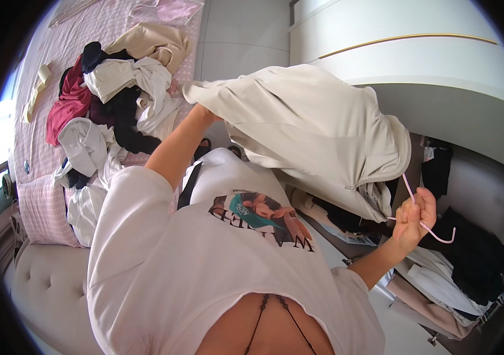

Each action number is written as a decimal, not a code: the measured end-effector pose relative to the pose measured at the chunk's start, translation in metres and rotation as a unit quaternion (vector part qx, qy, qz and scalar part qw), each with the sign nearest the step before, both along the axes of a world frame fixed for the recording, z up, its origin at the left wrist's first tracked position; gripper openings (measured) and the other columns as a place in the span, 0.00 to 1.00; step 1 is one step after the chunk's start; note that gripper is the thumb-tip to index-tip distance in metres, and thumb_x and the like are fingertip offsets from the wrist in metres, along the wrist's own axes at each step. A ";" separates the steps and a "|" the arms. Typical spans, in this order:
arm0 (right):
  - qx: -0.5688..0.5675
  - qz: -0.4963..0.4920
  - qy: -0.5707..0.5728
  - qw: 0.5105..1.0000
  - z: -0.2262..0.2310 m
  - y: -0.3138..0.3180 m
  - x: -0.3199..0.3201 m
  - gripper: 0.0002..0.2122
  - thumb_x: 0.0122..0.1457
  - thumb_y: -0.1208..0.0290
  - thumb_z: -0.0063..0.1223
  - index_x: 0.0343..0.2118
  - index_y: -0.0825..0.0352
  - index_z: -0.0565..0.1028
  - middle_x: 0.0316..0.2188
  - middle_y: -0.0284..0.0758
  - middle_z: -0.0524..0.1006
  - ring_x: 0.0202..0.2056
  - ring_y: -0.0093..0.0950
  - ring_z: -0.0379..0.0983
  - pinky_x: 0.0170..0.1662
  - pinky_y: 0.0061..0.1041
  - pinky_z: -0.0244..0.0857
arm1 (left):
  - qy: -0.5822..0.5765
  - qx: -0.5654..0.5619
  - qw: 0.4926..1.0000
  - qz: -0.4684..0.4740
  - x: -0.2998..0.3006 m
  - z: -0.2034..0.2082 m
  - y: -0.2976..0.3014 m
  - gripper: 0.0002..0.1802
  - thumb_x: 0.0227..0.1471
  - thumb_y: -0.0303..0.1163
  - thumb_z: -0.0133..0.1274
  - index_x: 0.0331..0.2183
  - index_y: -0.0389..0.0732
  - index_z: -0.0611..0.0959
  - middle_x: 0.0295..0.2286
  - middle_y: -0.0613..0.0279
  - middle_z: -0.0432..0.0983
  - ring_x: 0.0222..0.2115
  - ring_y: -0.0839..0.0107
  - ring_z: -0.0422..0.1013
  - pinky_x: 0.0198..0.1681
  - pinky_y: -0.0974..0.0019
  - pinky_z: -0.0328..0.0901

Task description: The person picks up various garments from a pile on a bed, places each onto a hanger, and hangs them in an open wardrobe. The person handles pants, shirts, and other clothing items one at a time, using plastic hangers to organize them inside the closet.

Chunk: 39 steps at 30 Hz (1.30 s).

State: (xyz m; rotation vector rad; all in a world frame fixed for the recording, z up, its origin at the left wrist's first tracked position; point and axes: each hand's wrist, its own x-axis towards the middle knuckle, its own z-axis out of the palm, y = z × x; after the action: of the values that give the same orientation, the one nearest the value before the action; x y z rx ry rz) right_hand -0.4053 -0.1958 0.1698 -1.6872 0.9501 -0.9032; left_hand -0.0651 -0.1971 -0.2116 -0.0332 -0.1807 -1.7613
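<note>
**Beige garment (311, 124) stretched out right of the bed (36, 154)**

The right hand (413, 220) is clenched on a pink hanger (441, 240) at the garment's near right end. Cloth covers much of the left hand (207, 113) at the far left end; its grip cannot be told.

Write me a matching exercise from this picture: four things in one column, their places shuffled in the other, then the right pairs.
Things
1. pink hanger
2. beige garment
3. crimson garment
4. pink pillow

Places
A. draped over most of the left hand
B. next to the tufted cream headboard
C. gripped in the right hand
D. in the clothes heap on the bed

Right pairs: 1-C, 2-A, 3-D, 4-B
</note>
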 end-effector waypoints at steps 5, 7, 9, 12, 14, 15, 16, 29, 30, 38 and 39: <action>-0.034 -0.034 0.055 0.997 0.009 0.012 -0.005 0.18 0.51 0.72 0.52 0.43 0.77 0.66 0.17 0.31 0.66 0.14 0.13 0.56 0.15 0.10 0.47 | -0.333 -0.023 0.942 -0.026 0.006 0.022 -0.037 0.18 0.51 0.33 0.47 0.44 0.39 0.72 0.43 0.57 0.70 0.40 0.65 0.69 0.45 0.60 0.65; -0.023 -0.030 0.070 0.997 0.002 0.006 -0.007 0.18 0.51 0.72 0.52 0.43 0.77 0.66 0.17 0.30 0.65 0.14 0.13 0.56 0.16 0.10 0.47 | -0.397 -0.040 0.916 -0.048 0.021 0.020 -0.053 0.18 0.50 0.31 0.48 0.44 0.39 0.72 0.43 0.57 0.70 0.40 0.65 0.69 0.45 0.60 0.65; -0.020 -0.030 0.088 0.995 -0.001 0.007 -0.006 0.17 0.52 0.73 0.51 0.42 0.76 0.66 0.17 0.28 0.65 0.14 0.12 0.54 0.16 0.10 0.45 | -0.311 0.076 0.939 -0.124 0.034 0.014 -0.073 0.18 0.49 0.29 0.51 0.44 0.39 0.72 0.42 0.56 0.70 0.40 0.66 0.69 0.45 0.62 0.65; 0.019 -0.085 0.091 0.992 -0.012 0.009 -0.004 0.15 0.52 0.74 0.50 0.42 0.75 0.67 0.17 0.27 0.64 0.14 0.11 0.53 0.16 0.11 0.44 | -0.376 0.203 0.881 -0.206 0.024 0.081 -0.036 0.17 0.51 0.29 0.48 0.45 0.40 0.72 0.43 0.58 0.70 0.44 0.70 0.67 0.49 0.65 0.63; 0.040 -0.106 0.097 0.989 -0.026 0.012 -0.001 0.13 0.52 0.76 0.49 0.41 0.73 0.68 0.17 0.26 0.63 0.14 0.10 0.52 0.16 0.10 0.43 | -0.431 0.248 0.825 -0.268 0.008 0.060 -0.013 0.17 0.50 0.30 0.49 0.44 0.40 0.72 0.44 0.58 0.70 0.43 0.70 0.68 0.49 0.66 0.63; 0.056 -0.104 0.104 0.988 -0.033 0.014 0.002 0.13 0.52 0.77 0.48 0.41 0.73 0.68 0.17 0.25 0.63 0.14 0.10 0.52 0.16 0.10 0.42 | -0.415 0.259 0.831 -0.265 0.002 0.041 -0.003 0.16 0.50 0.31 0.48 0.44 0.40 0.73 0.42 0.59 0.71 0.41 0.71 0.69 0.46 0.66 0.64; 0.070 -0.097 0.109 0.987 -0.044 0.014 0.007 0.12 0.52 0.78 0.48 0.41 0.73 0.68 0.17 0.25 0.63 0.14 0.10 0.52 0.16 0.10 0.42 | -0.399 0.271 0.837 -0.257 -0.003 0.019 0.008 0.16 0.50 0.31 0.48 0.43 0.41 0.73 0.40 0.61 0.72 0.38 0.72 0.70 0.44 0.66 0.66; 0.059 -0.113 -0.001 0.992 -0.079 0.008 0.015 0.13 0.54 0.76 0.48 0.41 0.73 0.68 0.18 0.26 0.61 0.16 0.10 0.50 0.15 0.11 0.39 | -0.515 0.350 0.749 0.226 0.060 0.036 -0.038 0.08 0.43 0.30 0.47 0.26 0.36 0.78 0.24 0.62 0.72 0.28 0.71 0.67 0.31 0.66 0.63; 0.057 -0.109 -0.012 0.992 -0.082 0.006 0.020 0.13 0.54 0.76 0.49 0.41 0.73 0.68 0.18 0.26 0.62 0.16 0.10 0.50 0.15 0.11 0.39 | -0.518 0.374 0.733 0.232 0.053 0.031 -0.028 0.07 0.42 0.28 0.48 0.25 0.36 0.78 0.24 0.63 0.72 0.30 0.71 0.67 0.32 0.67 0.62; 0.056 -0.143 -0.047 0.987 -0.072 0.000 0.010 0.12 0.53 0.76 0.50 0.41 0.73 0.68 0.18 0.25 0.60 0.16 0.10 0.49 0.15 0.10 0.39 | -0.431 0.348 0.742 0.379 0.135 0.093 -0.028 0.09 0.46 0.32 0.46 0.26 0.35 0.77 0.23 0.65 0.69 0.24 0.74 0.63 0.28 0.70 0.60; 0.067 -0.127 -0.070 0.987 -0.069 0.000 0.004 0.12 0.53 0.76 0.50 0.41 0.73 0.68 0.19 0.25 0.59 0.16 0.10 0.49 0.15 0.11 0.38 | -0.425 0.371 0.746 0.354 0.140 0.074 -0.023 0.10 0.46 0.32 0.47 0.27 0.35 0.77 0.24 0.64 0.70 0.24 0.74 0.64 0.29 0.69 0.61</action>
State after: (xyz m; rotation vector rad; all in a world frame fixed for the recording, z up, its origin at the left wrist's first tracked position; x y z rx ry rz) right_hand -0.4008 -0.1961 0.1008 -1.3901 1.1213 -1.0853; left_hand 0.0747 -0.2202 -0.1373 1.2808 -0.1048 -0.8534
